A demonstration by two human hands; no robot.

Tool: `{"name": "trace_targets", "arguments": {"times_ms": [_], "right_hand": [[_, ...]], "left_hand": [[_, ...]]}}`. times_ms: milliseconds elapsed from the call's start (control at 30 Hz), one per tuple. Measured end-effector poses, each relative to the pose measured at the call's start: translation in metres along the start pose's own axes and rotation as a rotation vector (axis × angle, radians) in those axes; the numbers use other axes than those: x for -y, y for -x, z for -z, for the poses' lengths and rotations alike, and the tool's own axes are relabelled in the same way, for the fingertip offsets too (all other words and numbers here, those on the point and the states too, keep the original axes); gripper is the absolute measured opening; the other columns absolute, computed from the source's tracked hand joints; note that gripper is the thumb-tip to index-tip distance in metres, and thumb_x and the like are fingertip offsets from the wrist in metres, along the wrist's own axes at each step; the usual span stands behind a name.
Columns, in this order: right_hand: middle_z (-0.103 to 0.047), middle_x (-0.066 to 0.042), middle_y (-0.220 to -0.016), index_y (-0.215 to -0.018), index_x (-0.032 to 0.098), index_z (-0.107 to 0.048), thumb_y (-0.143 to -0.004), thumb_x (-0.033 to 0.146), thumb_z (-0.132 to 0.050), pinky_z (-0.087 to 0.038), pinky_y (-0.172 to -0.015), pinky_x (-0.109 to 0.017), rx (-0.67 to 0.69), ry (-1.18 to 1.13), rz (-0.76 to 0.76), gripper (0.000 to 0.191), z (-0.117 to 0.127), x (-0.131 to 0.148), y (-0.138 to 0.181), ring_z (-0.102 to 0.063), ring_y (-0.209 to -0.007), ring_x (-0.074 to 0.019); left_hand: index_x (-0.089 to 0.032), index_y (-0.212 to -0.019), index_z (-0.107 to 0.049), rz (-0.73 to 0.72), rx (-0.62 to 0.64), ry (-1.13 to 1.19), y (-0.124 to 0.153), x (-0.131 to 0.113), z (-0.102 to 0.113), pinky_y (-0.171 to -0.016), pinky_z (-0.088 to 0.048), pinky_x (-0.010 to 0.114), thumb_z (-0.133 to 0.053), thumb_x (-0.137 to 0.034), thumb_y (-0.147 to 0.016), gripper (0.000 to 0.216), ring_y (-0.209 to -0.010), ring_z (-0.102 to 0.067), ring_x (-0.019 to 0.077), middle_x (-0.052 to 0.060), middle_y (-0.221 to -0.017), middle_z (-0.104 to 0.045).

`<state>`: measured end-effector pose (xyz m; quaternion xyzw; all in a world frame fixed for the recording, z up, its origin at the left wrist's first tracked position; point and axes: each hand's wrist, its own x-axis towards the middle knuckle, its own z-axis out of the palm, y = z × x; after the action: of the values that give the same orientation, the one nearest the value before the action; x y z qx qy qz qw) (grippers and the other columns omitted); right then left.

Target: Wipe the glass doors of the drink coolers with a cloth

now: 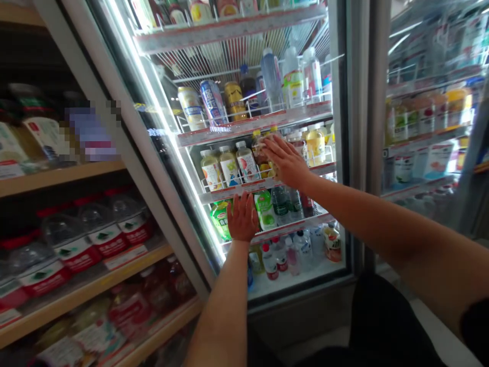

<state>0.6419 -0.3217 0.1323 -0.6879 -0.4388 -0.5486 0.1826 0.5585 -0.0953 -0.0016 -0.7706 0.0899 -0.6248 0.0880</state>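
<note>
My right hand [284, 160] reaches to a middle shelf of the lit drinks cooler. Its fingers lie stretched out in front of bottles with yellow caps; whether they touch cannot be made out. Left of it on that shelf stands a white-labelled juice bottle [247, 162], with similar ones beside it. My left hand [243, 218] is raised lower down, fingers upright and slightly apart, in front of the shelf edge. Close to it are a green-labelled drink [220, 221] on the left and a green-and-white bottle [265, 209] on the right. Neither hand visibly holds anything.
Cans, such as a blue and silver one [213, 103], and bottles fill the shelf above. Small bottles [269, 262] stand at the cooler's bottom. Wooden shelves [147, 262] with red-labelled water bottles [76, 250] are at left. A metal door frame [361, 127] runs along the right.
</note>
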Motion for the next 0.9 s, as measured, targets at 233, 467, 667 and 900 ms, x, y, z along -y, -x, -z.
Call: {"name": "trace_targets", "arguments": {"times_ms": [233, 467, 667, 900], "right_hand": [[-0.029, 0.005, -0.163, -0.160, 0.035, -0.011, -0.090, 0.009, -0.046, -0.022, -0.126, -0.053, -0.048, 0.015, -0.033, 0.083, 0.004, -0.009, 0.014, -0.019, -0.153, -0.0266], [-0.028, 0.004, -0.163, -0.159, 0.035, -0.013, -0.090, 0.009, -0.043, -0.024, -0.125, -0.056, -0.108, 0.020, -0.107, 0.080, 0.001, -0.017, 0.029, -0.020, -0.153, -0.0275], [-0.031, 0.002, -0.162, -0.159, 0.033, -0.014, -0.092, 0.012, -0.043, -0.030, -0.123, -0.054, -0.112, 0.064, -0.087, 0.076, 0.002, -0.018, 0.053, -0.022, -0.152, -0.0279], [-0.033, -0.001, -0.162, -0.160, 0.031, -0.013, -0.093, 0.010, -0.043, -0.032, -0.122, -0.052, -0.134, 0.101, -0.108, 0.076, -0.002, -0.020, 0.065, -0.021, -0.152, -0.0265]], "left_hand": [[-0.023, -0.152, -0.038, -0.020, -0.023, -0.049, -0.001, 0.000, 0.000, -0.125, -0.017, 0.050, -0.045, -0.027, -0.097, 0.055, -0.150, -0.024, 0.0244, 0.008, -0.153, -0.044], [-0.023, -0.154, -0.034, -0.043, -0.057, -0.054, -0.001, -0.001, 0.001, -0.126, -0.015, 0.048, -0.048, -0.025, -0.096, 0.059, -0.151, -0.023, 0.0234, 0.008, -0.153, -0.044], [-0.024, -0.153, -0.034, -0.040, -0.052, -0.053, -0.002, -0.001, 0.001, -0.127, -0.014, 0.048, -0.048, -0.024, -0.096, 0.059, -0.151, -0.021, 0.0223, 0.008, -0.152, -0.044], [-0.024, -0.153, -0.034, -0.030, -0.036, -0.040, 0.000, -0.001, 0.000, -0.127, -0.012, 0.047, -0.049, -0.025, -0.096, 0.059, -0.151, -0.021, 0.0223, 0.007, -0.153, -0.043]]}}
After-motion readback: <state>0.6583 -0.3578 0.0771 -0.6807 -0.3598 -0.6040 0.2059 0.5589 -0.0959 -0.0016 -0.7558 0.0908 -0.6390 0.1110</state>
